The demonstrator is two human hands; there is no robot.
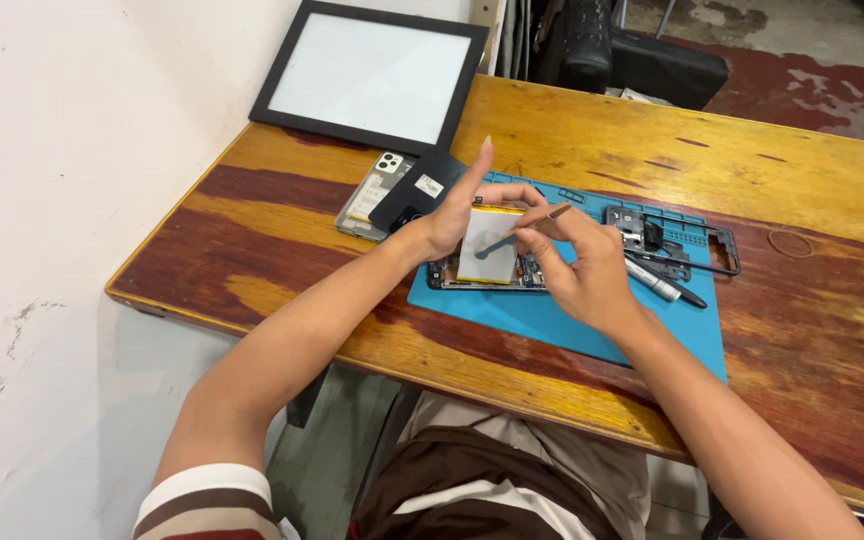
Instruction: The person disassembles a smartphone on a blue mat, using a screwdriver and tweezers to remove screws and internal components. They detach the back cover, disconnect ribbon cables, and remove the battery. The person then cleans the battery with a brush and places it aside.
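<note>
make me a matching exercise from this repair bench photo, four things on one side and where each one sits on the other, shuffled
Things:
1. battery
2. framed panel
3. pen tool
4. mat

Places:
A. leaning on the wall at the table's far corner
B. flat on the wooden table, under the open phone
C. between the two hands, on the open phone
D. lying on the mat, right of the right hand

Pairs: 1-C, 2-A, 3-D, 4-B

- The phone [487, 272] is mostly hidden under the battery [489, 245] and the hands.
- The table [792, 170] is cut off at the right edge.
</note>
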